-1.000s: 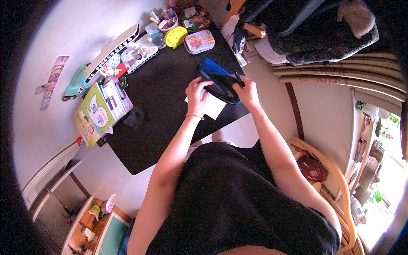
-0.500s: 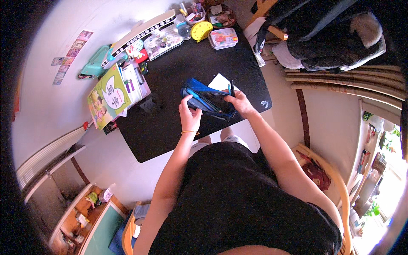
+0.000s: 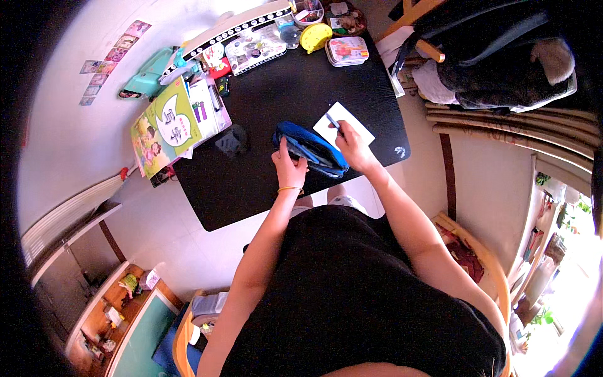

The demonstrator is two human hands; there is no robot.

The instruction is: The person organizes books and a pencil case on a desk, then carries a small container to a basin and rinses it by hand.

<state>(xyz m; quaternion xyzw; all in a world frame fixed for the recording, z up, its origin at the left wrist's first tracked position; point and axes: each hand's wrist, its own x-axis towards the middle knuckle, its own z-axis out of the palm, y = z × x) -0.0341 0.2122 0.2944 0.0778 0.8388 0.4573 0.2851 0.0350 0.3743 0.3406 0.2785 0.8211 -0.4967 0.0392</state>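
Shifted off the pouch (image 3: 319, 151) to the paper (image 3: 345, 115), the right hand (image 3: 353, 146) pinches a pen (image 3: 332, 120), fingers closed, with the pouch at its 9 o'clock, lying 10-to-4, gripped by the nearer left hand (image 3: 291, 169).

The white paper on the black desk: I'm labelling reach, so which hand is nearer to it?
Right: the right hand is partly over the white paper, holding a pen; the left hand is farther left, at the blue pencil case.

Cannot see clearly into the blue pouch (image 3: 314, 139) mid-frame, nor see whole the pen (image 3: 333, 120) in the right grip (image 3: 355, 147), the white paper (image 3: 353, 118) behind, or the container (image 3: 311, 23) cut by the upper edge.
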